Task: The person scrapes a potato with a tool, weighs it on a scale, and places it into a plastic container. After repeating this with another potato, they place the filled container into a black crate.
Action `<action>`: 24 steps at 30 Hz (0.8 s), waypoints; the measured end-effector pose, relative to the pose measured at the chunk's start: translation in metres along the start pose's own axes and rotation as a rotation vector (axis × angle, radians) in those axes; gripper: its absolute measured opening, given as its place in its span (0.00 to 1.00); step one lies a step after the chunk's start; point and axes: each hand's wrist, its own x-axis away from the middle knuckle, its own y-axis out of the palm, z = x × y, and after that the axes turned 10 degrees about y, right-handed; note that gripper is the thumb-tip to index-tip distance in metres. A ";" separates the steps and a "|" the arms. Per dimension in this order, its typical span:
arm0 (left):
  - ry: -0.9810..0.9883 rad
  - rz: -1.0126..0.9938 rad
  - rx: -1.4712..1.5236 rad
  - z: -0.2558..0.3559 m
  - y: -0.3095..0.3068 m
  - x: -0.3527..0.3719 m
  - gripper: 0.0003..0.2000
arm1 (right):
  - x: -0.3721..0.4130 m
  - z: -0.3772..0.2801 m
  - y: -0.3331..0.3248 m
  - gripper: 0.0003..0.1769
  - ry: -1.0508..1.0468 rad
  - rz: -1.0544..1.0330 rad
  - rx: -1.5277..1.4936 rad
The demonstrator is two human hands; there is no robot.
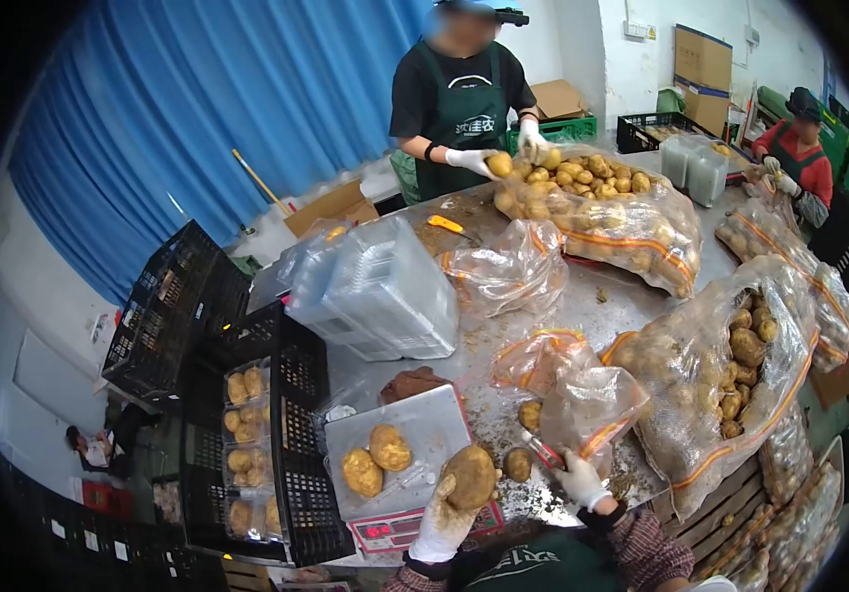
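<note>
My left hand [440, 525], in a white glove, is closed around a large brown potato [471, 478] above the front edge of a digital scale [424, 419]. Two potatoes [390, 448] rest on the scale's plate. To the right, my gloved right hand [580, 481] has its fingers closed at the end of a slim red and silver tool [543, 449], whose exact kind I cannot make out. One loose potato [517, 464] lies between my hands. Another potato [530, 415] sits against a crumpled clear bag [587, 395].
A black crate [296, 444] on the left holds clear boxes of potatoes [247, 419]. Stacked clear containers [380, 291] stand behind the scale. Big potato sacks [681, 385] fill the right side. A yellow cutter [446, 224] lies farther back. Two co-workers [464, 109] handle potatoes opposite.
</note>
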 end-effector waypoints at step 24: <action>0.047 0.066 -0.197 -0.016 0.014 0.017 0.31 | 0.067 -0.139 -0.093 0.17 -0.677 0.346 0.274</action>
